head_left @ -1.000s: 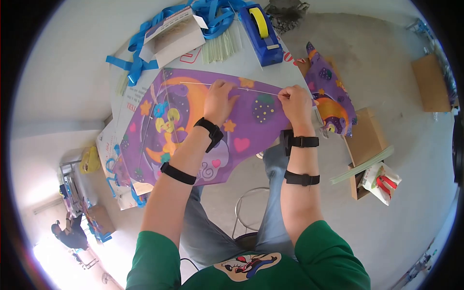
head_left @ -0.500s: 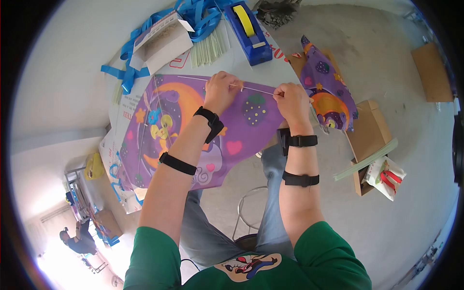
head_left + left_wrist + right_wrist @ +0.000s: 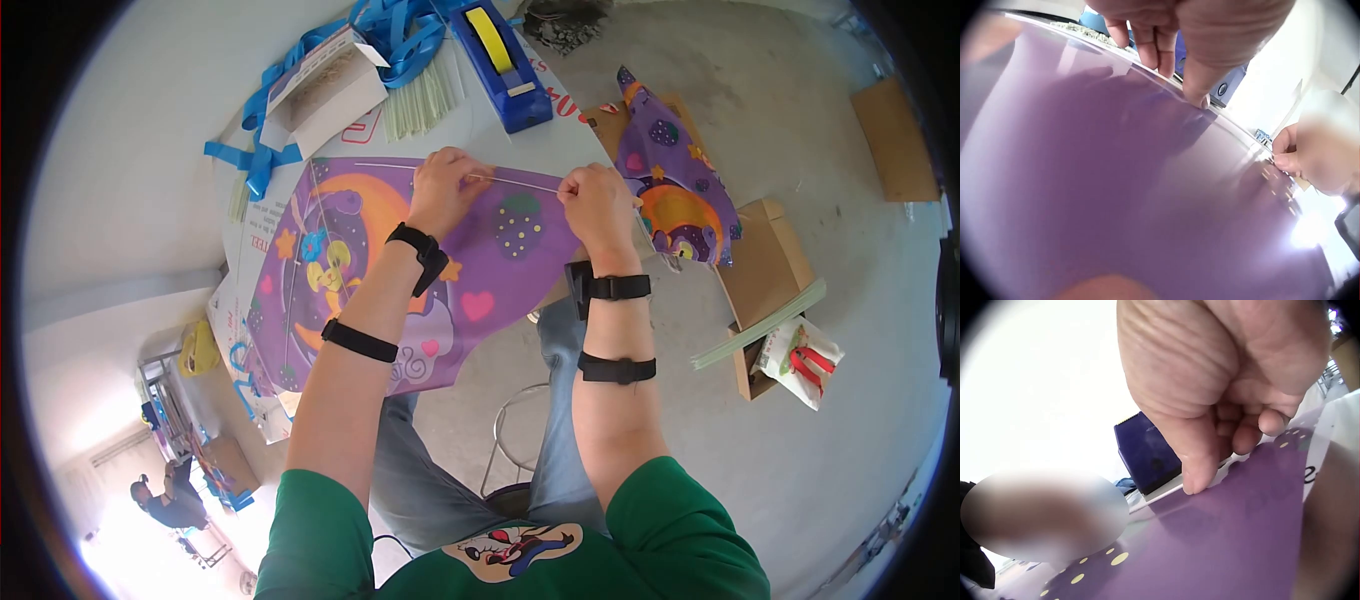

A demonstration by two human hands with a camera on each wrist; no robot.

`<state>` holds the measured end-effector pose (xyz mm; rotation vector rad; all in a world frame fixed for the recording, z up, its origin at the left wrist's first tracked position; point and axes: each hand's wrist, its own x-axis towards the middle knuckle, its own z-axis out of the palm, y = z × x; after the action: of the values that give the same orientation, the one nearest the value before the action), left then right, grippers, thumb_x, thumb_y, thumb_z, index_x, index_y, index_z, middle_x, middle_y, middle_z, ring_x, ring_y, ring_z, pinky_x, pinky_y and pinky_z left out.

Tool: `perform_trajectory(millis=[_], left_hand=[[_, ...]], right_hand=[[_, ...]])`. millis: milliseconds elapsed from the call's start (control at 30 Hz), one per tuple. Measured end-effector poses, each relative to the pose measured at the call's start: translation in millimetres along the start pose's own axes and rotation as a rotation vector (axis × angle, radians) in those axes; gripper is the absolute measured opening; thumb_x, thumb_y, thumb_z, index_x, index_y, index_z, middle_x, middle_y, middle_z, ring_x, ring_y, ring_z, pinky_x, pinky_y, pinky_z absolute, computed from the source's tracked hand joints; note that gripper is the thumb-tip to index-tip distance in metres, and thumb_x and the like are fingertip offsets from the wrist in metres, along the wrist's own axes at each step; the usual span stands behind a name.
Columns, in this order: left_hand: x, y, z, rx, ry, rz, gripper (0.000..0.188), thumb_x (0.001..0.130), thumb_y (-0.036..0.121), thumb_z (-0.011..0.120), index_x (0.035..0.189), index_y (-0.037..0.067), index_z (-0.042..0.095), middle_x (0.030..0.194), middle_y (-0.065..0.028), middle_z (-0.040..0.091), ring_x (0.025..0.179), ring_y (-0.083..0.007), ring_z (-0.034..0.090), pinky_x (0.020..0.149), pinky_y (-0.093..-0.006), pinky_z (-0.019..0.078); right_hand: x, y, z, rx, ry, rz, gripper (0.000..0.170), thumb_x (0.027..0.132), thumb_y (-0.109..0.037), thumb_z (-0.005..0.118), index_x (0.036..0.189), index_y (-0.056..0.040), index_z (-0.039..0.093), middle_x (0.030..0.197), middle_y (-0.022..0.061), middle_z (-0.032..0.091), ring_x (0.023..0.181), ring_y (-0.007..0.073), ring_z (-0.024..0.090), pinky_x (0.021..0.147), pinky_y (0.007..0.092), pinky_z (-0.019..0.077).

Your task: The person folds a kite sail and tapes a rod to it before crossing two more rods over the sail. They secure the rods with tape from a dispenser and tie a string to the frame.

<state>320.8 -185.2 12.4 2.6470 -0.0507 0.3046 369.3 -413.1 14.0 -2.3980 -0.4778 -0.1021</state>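
A purple kite sheet (image 3: 545, 250) with a moon-and-bunny print lies over the table's near side, part of it hanging past the edge. Along its upper edge runs a thin white rod (image 3: 535, 185). My left hand (image 3: 445, 190) pinches rod and edge near the middle, its fingers blurred in the head view; the left wrist view has the thumb (image 3: 1196, 94) on the near side of the edge. Farther right, my right hand (image 3: 600, 215) pinches the rod between thumb (image 3: 1199, 472) and curled fingers. Other thin rods cross the sheet's left part.
Behind the sheet stand a blue tape dispenser (image 3: 515, 95), a white open box (image 3: 330, 100), a bundle of pale sticks (image 3: 418, 108) and blue ribbon (image 3: 415, 65). To the right are another printed kite (image 3: 665, 150), a cardboard box (image 3: 770, 255) and red-handled pliers (image 3: 812, 362).
My left hand has shifted along the rod, its fingers changing their hold. My right hand stays pinched on the rod. The head view has swung, moving the table items slightly left.
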Motion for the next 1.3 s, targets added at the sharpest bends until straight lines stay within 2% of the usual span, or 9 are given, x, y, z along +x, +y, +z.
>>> perform_trajectory(millis=[133,200,267,333,700,967,1033,1267,1300], left_hand=[[0.7,-3.1,-2.0,0.013,-0.005,0.024,0.02,0.07,0.012,0.075,0.089,0.017,0.07,0.092,-0.0051,0.061,0.092,-0.0256,0.057,0.081,-0.0373,0.0461],[0.5,-4.4,-1.3,-0.004,0.006,0.021,0.02,0.069,0.011,0.075,0.088,0.015,0.069,0.093,-0.0054,0.061,0.092,-0.0259,0.058,0.081,-0.0368,0.0465],[0.7,-7.4,0.7,-0.024,0.018,0.021,0.021,0.069,0.01,0.075,0.088,0.013,0.069,0.093,-0.0058,0.061,0.092,-0.0262,0.058,0.081,-0.0362,0.0469],[0.7,-11.5,2.2,-0.132,-0.024,-0.077,0.02,0.068,0.015,0.077,0.085,0.014,0.066,0.097,-0.0014,0.059,0.098,-0.0235,0.055,0.088,-0.0393,0.0396],[2.4,-13.0,1.6,-0.098,-0.037,-0.054,0.019,0.067,0.016,0.078,0.081,0.013,0.065,0.095,-0.0026,0.059,0.096,-0.0248,0.055,0.085,-0.0398,0.0409],[1.7,-12.1,0.3,-0.127,-0.055,-0.084,0.017,0.068,0.018,0.076,0.084,0.016,0.069,0.097,-0.0025,0.059,0.098,-0.0247,0.054,0.086,-0.0398,0.0391],[2.6,-10.5,0.6,-0.099,-0.02,-0.001,0.02,0.067,0.009,0.077,0.084,0.009,0.067,0.091,-0.0069,0.059,0.087,-0.024,0.059,0.077,-0.0343,0.0487],[2.2,-7.3,0.2,-0.086,0.017,0.01,0.02,0.068,0.009,0.077,0.086,0.01,0.068,0.09,-0.0066,0.059,0.084,-0.023,0.059,0.077,-0.0337,0.0488],[2.1,-9.1,0.0,-0.125,-0.036,-0.066,0.018,0.069,0.015,0.076,0.086,0.013,0.068,0.095,-0.0042,0.058,0.093,-0.0231,0.056,0.083,-0.0371,0.0422]], right_hand=[[1.6,-0.3,-0.8,0.032,0.005,0.009,0.008,0.069,-0.003,0.061,0.066,-0.0099,0.065,0.071,0.0067,0.061,0.078,0.0279,0.058,0.068,0.0388,0.0473],[2.8,2.8,-2.8,0.072,-0.091,0.107,0.007,0.069,-0.002,0.063,0.069,-0.0092,0.065,0.07,0.0068,0.061,0.079,0.0282,0.059,0.069,0.0385,0.047],[0.8,1.3,-6.5,0.086,-0.062,0.113,0.007,0.069,-0.002,0.064,0.07,-0.0091,0.065,0.072,0.0068,0.062,0.08,0.0282,0.059,0.069,0.0386,0.0471],[-0.2,3.0,-8.5,0.096,-0.034,0.123,0.007,0.069,-0.002,0.066,0.072,-0.0091,0.066,0.074,0.0068,0.063,0.08,0.0282,0.059,0.07,0.0386,0.0471],[2.0,3.9,-8.2,-0.103,-0.065,0.025,0.003,0.071,-0.009,0.068,0.071,-0.0111,0.067,0.08,0.0065,0.061,0.085,0.0278,0.058,0.072,0.0375,0.0481],[1.1,6.4,-13.1,-0.048,-0.044,0.019,0.005,0.071,-0.009,0.07,0.069,-0.01,0.065,0.082,0.006,0.059,0.087,0.0268,0.057,0.069,0.0391,0.0476],[1.8,5.5,-10.1,-0.048,-0.062,0.014,0.006,0.071,-0.009,0.07,0.069,-0.0096,0.065,0.082,0.006,0.059,0.086,0.0268,0.057,0.069,0.039,0.0473],[2.0,12.0,-11.3,-0.069,-0.045,-0.024,0.006,0.071,-0.007,0.069,0.068,-0.0086,0.064,0.079,0.0072,0.058,0.083,0.0279,0.056,0.07,0.0382,0.0466],[1.5,13.9,-13.1,-0.069,-0.03,-0.02,0.006,0.071,-0.007,0.069,0.068,-0.0083,0.064,0.078,0.0075,0.058,0.082,0.0282,0.056,0.07,0.0385,0.0464]])
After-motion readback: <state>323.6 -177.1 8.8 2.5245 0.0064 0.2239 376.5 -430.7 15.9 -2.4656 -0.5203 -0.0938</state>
